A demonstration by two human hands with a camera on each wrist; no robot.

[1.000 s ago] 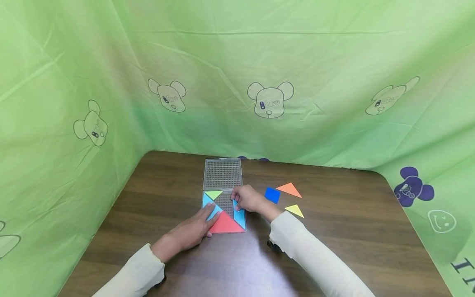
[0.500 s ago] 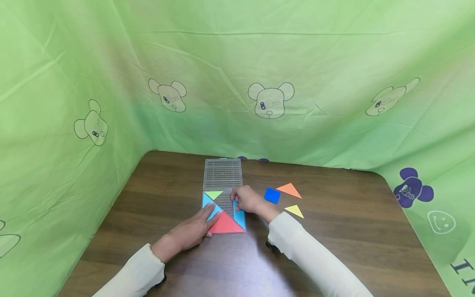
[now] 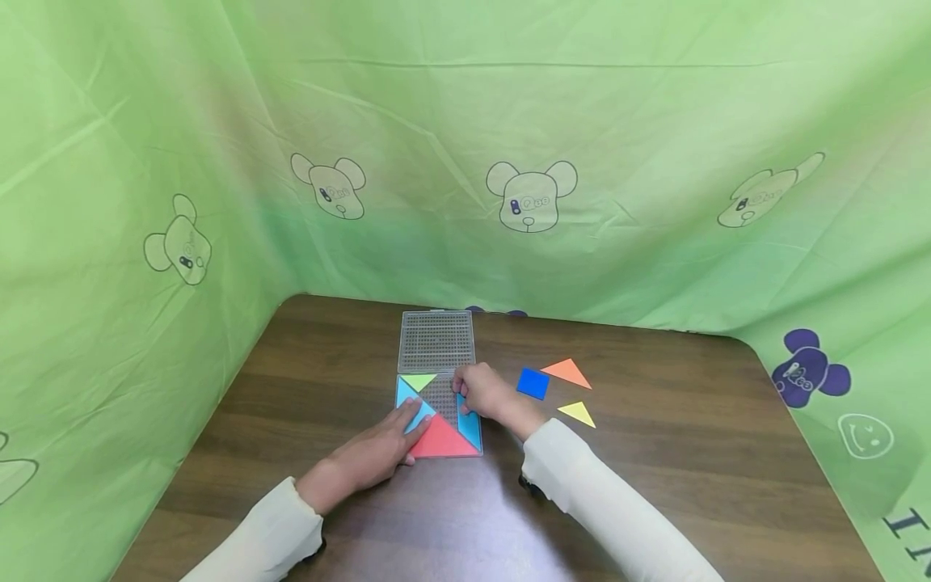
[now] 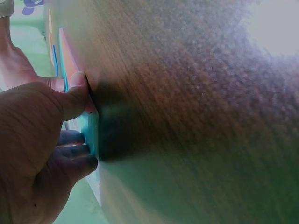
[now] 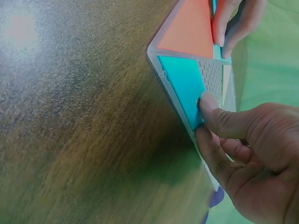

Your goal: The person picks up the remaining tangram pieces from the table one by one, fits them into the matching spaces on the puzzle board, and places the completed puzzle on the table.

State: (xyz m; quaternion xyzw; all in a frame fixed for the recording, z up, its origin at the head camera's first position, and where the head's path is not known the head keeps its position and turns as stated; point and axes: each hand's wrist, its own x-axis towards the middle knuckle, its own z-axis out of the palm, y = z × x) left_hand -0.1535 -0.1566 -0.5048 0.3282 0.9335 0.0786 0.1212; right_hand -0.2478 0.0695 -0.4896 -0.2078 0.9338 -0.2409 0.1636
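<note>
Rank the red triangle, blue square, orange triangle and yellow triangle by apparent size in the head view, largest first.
1. Red triangle
2. Blue square and orange triangle, too alike to rank
3. Yellow triangle

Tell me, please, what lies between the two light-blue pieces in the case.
The head view shows bare grid floor, edged by the green triangle and the red triangle.

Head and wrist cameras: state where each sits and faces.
Head: on the head, facing forward and down at the case; left hand, right hand and sleeves show.
Left wrist: on that wrist, facing the left hand at the case and table; right hand beyond.
Right wrist: on that wrist, facing the right hand at a light-blue piece; part of left hand beyond.
Both wrist views share the red triangle.
</note>
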